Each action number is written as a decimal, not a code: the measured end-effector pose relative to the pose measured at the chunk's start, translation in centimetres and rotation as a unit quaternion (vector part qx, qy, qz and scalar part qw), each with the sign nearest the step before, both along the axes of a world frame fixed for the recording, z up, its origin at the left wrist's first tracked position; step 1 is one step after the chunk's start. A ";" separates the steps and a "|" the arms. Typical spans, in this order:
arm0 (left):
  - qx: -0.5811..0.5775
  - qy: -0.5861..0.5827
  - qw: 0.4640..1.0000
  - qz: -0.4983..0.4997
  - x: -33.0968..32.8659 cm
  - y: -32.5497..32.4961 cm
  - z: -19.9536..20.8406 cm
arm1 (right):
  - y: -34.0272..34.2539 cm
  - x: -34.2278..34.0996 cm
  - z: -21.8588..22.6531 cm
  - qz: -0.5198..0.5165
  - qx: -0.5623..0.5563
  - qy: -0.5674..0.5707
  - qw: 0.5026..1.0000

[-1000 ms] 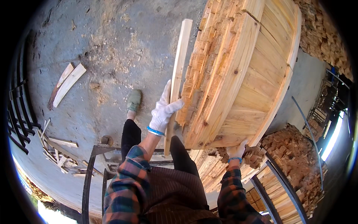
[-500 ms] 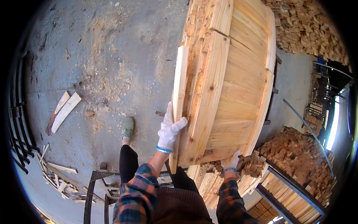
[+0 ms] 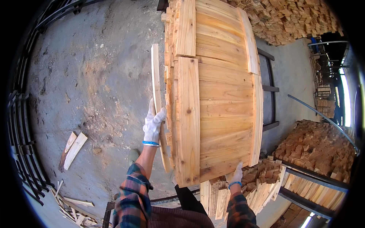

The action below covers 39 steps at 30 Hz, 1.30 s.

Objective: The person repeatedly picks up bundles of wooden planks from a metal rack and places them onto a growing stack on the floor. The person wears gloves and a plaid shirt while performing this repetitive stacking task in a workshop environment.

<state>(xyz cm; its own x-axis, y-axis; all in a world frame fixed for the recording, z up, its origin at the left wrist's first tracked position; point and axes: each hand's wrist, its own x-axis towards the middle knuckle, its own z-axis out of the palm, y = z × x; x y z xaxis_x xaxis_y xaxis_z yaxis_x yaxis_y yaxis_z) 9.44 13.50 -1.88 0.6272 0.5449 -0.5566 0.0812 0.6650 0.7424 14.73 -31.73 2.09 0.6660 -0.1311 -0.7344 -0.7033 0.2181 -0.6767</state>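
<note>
My left hand (image 3: 153,123), in a white knit glove with a blue cuff, is closed round a long narrow wooden board (image 3: 154,72). That board is held lengthwise along the left side of a big stack of boards (image 3: 226,106), with a narrow gap at its far end. Crosswise planks make up the stack's top, and a lengthwise plank (image 3: 189,121) lies along its left edge. At the near right corner, my gloved right hand (image 3: 235,174) touches the stack's near end, thumb apart from the fingers; part of it is hidden against the wood.
Two loose boards (image 3: 75,150) lie on the concrete floor at left, beyond a scrap heap (image 3: 76,212). Black metal racks (image 3: 23,140) line the left side. Large wood piles stand at far right (image 3: 281,19) and right (image 3: 315,148); a metal frame (image 3: 315,176) holds more boards.
The view has turned, so the stack now appears straighter and further left. My left hand and its board have come away from the stack's side. My right hand stays at the near corner.
</note>
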 end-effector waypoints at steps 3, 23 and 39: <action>0.149 0.081 0.985 -0.002 3.2 -0.4 -1.1 | 0.7 0.0 -0.5 0.020 -0.025 -0.032 0.999; 0.033 0.053 0.998 0.004 4.1 3.7 1.5 | -0.4 0.7 -1.9 -0.018 -0.023 -0.038 0.999; 0.050 0.148 0.987 0.019 -12.5 -17.5 -2.2 | 1.1 1.2 0.3 -0.004 -0.078 0.027 0.997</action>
